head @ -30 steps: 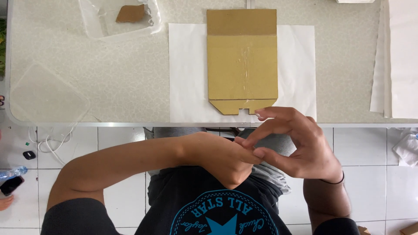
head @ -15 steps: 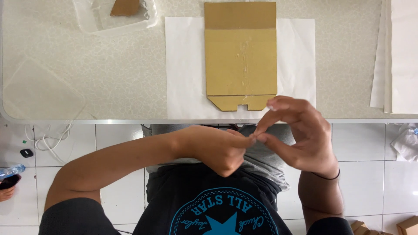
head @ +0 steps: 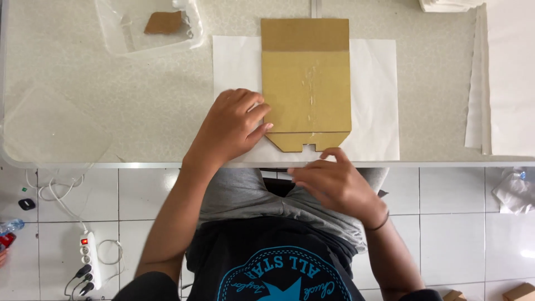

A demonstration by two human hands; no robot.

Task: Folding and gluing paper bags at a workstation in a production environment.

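A flat brown cardboard piece [head: 306,83] with a folded top flap and a tabbed lower edge lies on a white paper sheet [head: 373,100] on the speckled table [head: 139,100]. My left hand [head: 231,128] rests palm down on the white sheet, fingertips touching the cardboard's lower left edge. My right hand [head: 334,187] hovers at the table's near edge just below the cardboard's bottom tab, fingers loosely curled, holding nothing that I can see.
A clear plastic bag [head: 146,28] with a small brown cardboard scrap lies at the table's far left. White sheets [head: 504,78] are stacked on the right. On the tiled floor sits a power strip [head: 89,262] with cables at left.
My hands have come apart from in front of my body. The left hand moved up onto the table beside the cardboard; the right hand dropped a little and stays near the table edge.
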